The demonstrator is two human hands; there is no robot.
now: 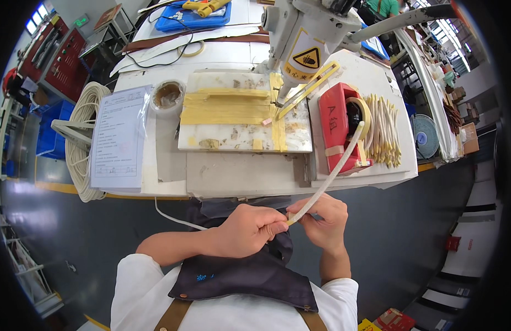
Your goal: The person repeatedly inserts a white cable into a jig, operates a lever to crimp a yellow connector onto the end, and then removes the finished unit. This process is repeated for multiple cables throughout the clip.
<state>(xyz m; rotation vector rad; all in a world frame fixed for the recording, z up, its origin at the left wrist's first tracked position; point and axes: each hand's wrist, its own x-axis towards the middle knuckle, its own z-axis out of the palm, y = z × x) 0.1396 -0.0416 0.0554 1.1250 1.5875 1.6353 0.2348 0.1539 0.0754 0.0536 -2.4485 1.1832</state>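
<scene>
In front of the bench edge, my left hand and my right hand meet, both with fingers pinched on a white cord. A bit of yellowish tape shows on the cord between my fingertips. From there the cord arches up and right, its tip in front of the tape roll in a red tape dispenser. A thinner-looking white length hangs below the bench and runs toward my left forearm. Beside the dispenser lies a bundle of short white cords with yellow-taped ends.
A white machine head with a warning label stands over a stone slab partly covered in yellow tape. To the left are a cup of brown material, a printed sheet and a large cord coil. A blue tray sits farther back.
</scene>
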